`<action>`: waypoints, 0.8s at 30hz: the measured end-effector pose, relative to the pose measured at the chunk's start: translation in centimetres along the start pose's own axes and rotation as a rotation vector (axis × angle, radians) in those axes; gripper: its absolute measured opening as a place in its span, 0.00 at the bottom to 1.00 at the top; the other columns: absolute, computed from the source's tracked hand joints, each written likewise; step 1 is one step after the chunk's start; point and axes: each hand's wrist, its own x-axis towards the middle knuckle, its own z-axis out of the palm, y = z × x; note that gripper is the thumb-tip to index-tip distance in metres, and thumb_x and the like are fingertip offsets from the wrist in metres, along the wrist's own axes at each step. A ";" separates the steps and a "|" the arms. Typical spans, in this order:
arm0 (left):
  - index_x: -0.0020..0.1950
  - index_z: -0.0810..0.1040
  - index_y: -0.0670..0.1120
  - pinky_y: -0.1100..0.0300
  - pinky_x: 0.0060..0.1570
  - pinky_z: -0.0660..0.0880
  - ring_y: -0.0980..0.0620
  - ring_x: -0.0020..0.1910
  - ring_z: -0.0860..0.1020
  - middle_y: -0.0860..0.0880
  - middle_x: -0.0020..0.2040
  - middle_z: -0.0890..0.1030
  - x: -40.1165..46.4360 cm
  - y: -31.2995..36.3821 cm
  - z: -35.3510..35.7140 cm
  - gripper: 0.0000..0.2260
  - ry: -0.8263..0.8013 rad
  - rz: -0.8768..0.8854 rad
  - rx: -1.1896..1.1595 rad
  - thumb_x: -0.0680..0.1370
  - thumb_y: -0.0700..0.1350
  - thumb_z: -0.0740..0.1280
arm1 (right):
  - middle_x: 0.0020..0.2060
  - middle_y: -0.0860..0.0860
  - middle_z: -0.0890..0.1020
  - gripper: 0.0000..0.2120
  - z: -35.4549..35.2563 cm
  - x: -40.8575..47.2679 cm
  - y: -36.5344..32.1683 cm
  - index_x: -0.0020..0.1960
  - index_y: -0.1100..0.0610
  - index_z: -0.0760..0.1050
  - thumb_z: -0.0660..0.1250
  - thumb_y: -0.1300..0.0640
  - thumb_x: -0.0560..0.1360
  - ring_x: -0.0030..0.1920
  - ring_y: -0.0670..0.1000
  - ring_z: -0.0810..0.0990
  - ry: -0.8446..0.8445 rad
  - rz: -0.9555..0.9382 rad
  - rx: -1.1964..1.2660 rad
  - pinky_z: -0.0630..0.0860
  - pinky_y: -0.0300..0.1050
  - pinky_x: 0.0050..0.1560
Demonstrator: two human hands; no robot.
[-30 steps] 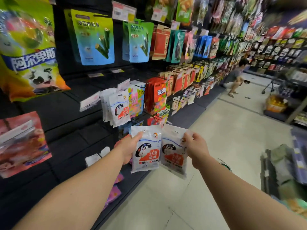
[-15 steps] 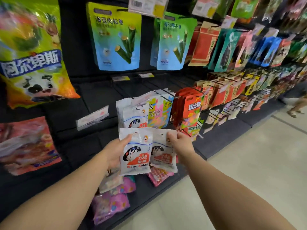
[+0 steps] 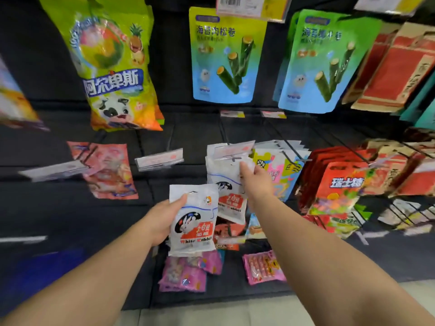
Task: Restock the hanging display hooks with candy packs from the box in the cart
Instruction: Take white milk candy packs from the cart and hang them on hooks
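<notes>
Hanging against the black display wall (image 3: 58, 208), a row of white rabbit packs (image 3: 222, 175) fills one hook (image 3: 235, 158), where the right hand (image 3: 255, 182) pinches another pack (image 3: 231, 203) at its top, while the left hand (image 3: 162, 220) grips a second pack (image 3: 194, 220) lower down.

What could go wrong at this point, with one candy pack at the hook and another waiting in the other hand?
1. The right hand pinches the top of a white candy pack at the hook; its hang hole is not visible, so it may miss the hook and drop.
2. The price tag sits right over the hook's tip and could get knocked.
3. The left hand grips the spare pack by one edge only, so it could slip.
</notes>
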 end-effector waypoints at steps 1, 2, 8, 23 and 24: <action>0.62 0.81 0.40 0.53 0.39 0.82 0.41 0.45 0.86 0.37 0.50 0.87 -0.2 -0.2 0.3 0.19 0.012 0.000 -0.009 0.82 0.54 0.65 | 0.48 0.56 0.84 0.12 -0.1 0.2 0.0 0.50 0.54 0.77 0.64 0.45 0.79 0.51 0.59 0.82 -0.002 0.005 -0.010 0.80 0.61 0.55; 0.62 0.81 0.40 0.53 0.39 0.82 0.41 0.46 0.86 0.37 0.50 0.87 -0.3 -0.3 0.6 0.19 0.022 0.001 -0.015 0.82 0.54 0.65 | 0.48 0.58 0.84 0.11 -0.2 0.5 -0.1 0.47 0.53 0.76 0.64 0.46 0.79 0.51 0.61 0.82 -0.001 0.007 -0.015 0.80 0.61 0.55; 0.64 0.80 0.41 0.45 0.52 0.81 0.37 0.53 0.85 0.38 0.52 0.87 -0.4 -0.5 1.7 0.19 0.068 0.015 -0.044 0.82 0.54 0.66 | 0.49 0.54 0.82 0.19 0.5 1.8 0.2 0.57 0.58 0.76 0.63 0.43 0.76 0.51 0.56 0.80 0.022 0.022 -0.048 0.78 0.53 0.56; 0.62 0.81 0.43 0.37 0.62 0.78 0.38 0.54 0.85 0.40 0.51 0.87 0.0 -1.1 2.4 0.18 0.098 0.007 0.003 0.82 0.56 0.65 | 0.57 0.54 0.80 0.19 1.5 4.4 0.4 0.68 0.56 0.72 0.60 0.48 0.82 0.56 0.56 0.78 0.084 -0.036 -0.142 0.72 0.47 0.52; 0.62 0.81 0.43 0.37 0.62 0.78 0.38 0.54 0.85 0.40 0.51 0.87 0.1 -1.0 2.4 0.18 0.098 0.006 0.005 0.82 0.56 0.65 | 0.57 0.54 0.80 0.19 1.5 4.3 0.4 0.68 0.56 0.72 0.61 0.48 0.82 0.56 0.56 0.78 0.086 -0.035 -0.129 0.73 0.47 0.53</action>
